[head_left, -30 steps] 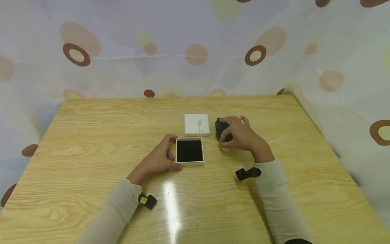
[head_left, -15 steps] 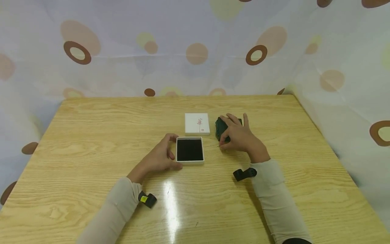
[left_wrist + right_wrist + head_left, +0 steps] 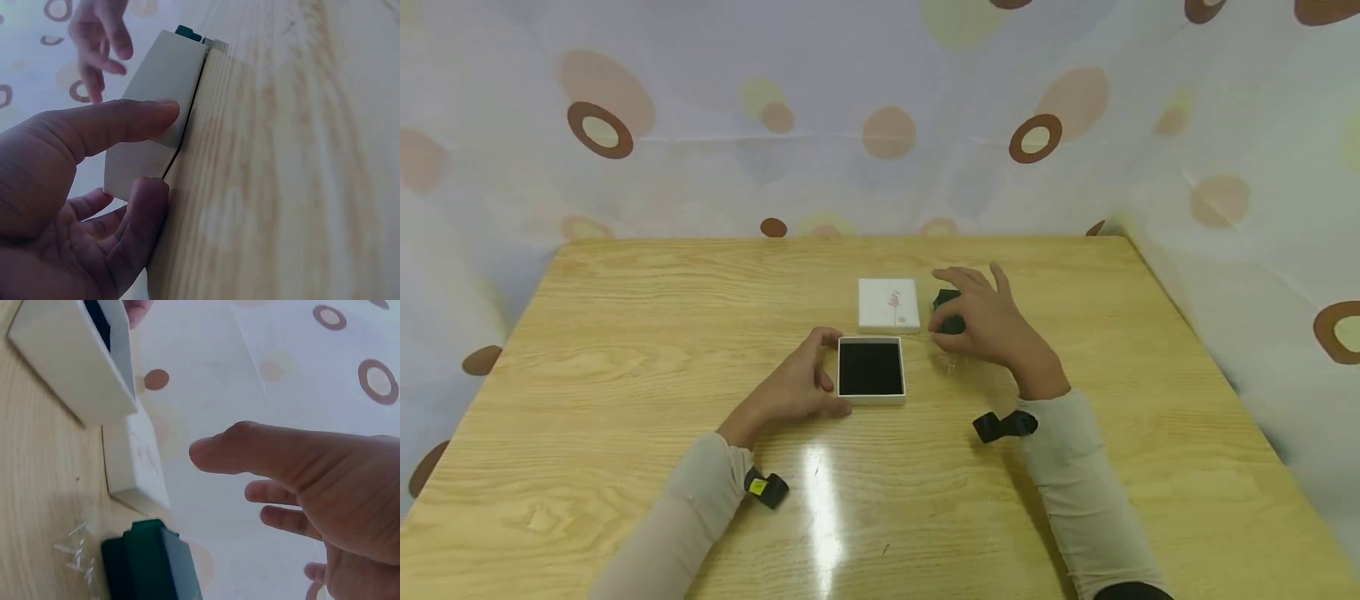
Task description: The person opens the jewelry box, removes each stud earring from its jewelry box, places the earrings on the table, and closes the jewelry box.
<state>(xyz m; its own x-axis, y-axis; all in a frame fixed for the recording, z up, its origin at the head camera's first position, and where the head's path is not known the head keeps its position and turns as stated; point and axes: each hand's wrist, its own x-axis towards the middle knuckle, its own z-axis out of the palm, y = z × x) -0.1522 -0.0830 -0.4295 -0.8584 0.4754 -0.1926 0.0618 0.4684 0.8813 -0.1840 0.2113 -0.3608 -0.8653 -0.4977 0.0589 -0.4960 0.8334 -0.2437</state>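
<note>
A shallow white box (image 3: 872,400) with a black inside stands uncovered on the table. My left hand (image 3: 797,377) grips it at its left side, with the thumb on the near wall and the fingers round the far corner. In the left wrist view the thumb (image 3: 137,122) presses flat on the box wall. My right hand (image 3: 992,321) is raised over a dark green block-like thing (image 3: 153,562), its thumb and forefinger bent towards each other. Nothing shows between those fingers. Several small clear plastic bits (image 3: 78,556) lie on the table beside the green thing.
Right behind the box lies a white lid (image 3: 883,304) with a pink flower print. The wooden table (image 3: 625,333) backs onto a hanging cloth (image 3: 820,100) with round spots, which also runs along the right side.
My right hand has risen from low by the clear bits and shifted slightly back and left, its fingertips no longer down at the tabletop. My left hand keeps its grip on the box.
</note>
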